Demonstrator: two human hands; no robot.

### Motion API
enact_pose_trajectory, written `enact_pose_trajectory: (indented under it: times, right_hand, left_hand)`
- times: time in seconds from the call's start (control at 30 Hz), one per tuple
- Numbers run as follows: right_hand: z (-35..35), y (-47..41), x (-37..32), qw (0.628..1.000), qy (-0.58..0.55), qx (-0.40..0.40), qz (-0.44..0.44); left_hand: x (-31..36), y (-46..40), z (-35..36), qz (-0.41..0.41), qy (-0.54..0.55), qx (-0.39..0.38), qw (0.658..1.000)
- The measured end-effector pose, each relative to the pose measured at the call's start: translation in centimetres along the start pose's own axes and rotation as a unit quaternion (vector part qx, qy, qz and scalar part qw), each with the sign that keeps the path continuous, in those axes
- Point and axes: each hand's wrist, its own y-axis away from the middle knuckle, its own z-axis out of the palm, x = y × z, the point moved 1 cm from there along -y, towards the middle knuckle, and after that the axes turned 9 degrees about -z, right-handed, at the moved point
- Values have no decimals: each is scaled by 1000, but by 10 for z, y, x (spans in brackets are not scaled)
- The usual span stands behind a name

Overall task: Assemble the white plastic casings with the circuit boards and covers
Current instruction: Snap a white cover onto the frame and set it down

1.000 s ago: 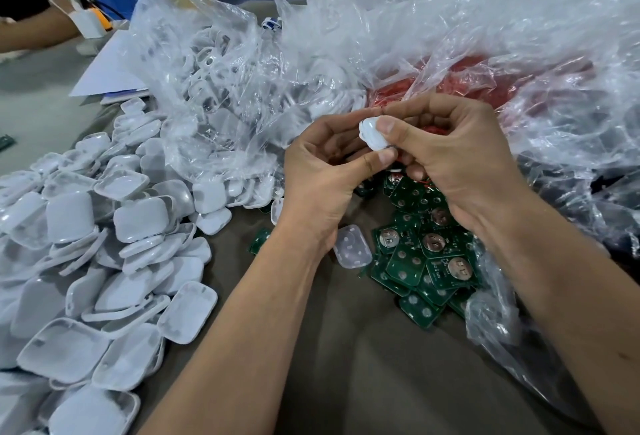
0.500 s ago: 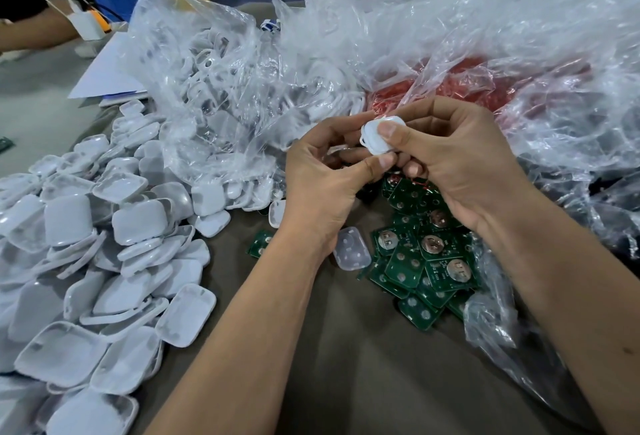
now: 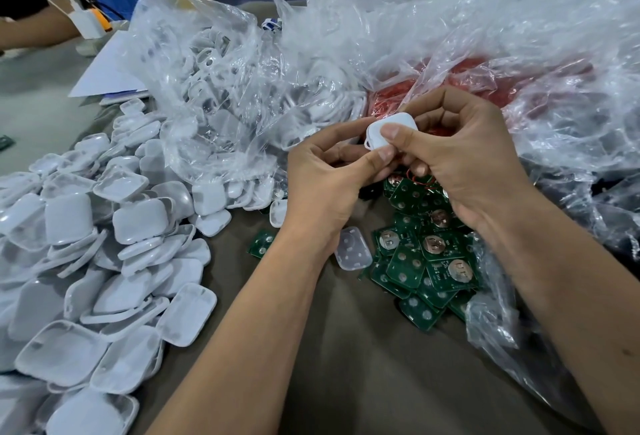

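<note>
In the head view, the white casing [image 3: 389,133] sits in the centre of the frame, slightly above the middle, held between both hands above the pile of green circuit boards [image 3: 427,254]. Compared with a second ago it has turned: then it showed mostly a narrow edge between the thumbs, now its broad smooth face is tipped toward the camera. That suggests the parts have been brought together and the person is pressing or checking the closure, though the seam itself cannot be seen.

The left hand [image 3: 325,185] grips the casing's lower edge, its thumb laid against the lower right corner and its fingers curled behind. The right hand [image 3: 464,160] pinches the casing, its thumb pressing on the face and its fingers curled round the back.

The casing is a rounded square, so its long axis is barely marked; it appears to run from lower left to upper right, with a small loop at the lower left corner. The face points toward the viewer and slightly up.
</note>
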Motion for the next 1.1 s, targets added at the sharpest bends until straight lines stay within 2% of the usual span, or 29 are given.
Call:
enact_pose_trajectory:
  times: [0.27,0.5,0.77,1.1]
  right_hand:
    - [-2,-1,1,999,3,-31,6]
    - [-2,-1,6,999,29,-18,-4]
    - [-1,-1,4,997,61,-38,-21]
    - [1,1,4,997,54,-29,-42]
  left_hand:
    - [0,0,-3,-24,32,7,999]
    - [-1,-1,-1,-38,36,22,998]
    - [1,-1,1,-62,60,51,995]
    - [5,2,0,-76,69,37,994]
